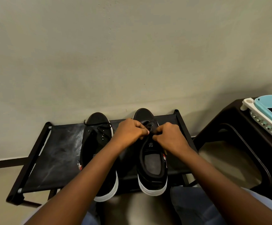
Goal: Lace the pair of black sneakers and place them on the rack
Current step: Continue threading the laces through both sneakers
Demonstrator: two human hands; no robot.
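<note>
2 black sneakers sit side by side on the top shelf of a low black rack [62, 153], toes toward the far wall, heels overhanging the near edge a little. The left sneaker [98, 153] has its lace [99, 125] threaded only loosely near the toe, with several eyelets bare. Both hands work over the right sneaker [151, 161]. The left hand [130, 130] has its fingers curled, thumb and forefinger pinched together on what looks like the lace at the eyelets; the right hand [169, 135] is curled the same way, fingertips clamped on the lace just beside the left hand's. The lace itself is mostly hidden between the fingers, so which eyelet is being threaded cannot be told.

I judge the lacing to be early on this sneaker, with the other one waiting.

Risks from here: the lace tip could slip out of the pinch (black on black in dim light makes the eyelet hard to find), or an eyelet could be skipped, leaving uneven ends. A hard pull could drag the sneaker toward the near edge, where its heel already overhangs, and tip it off the shelf. To the right stands a dark table [245, 127] holding a blue and white basket [268, 114].
</note>
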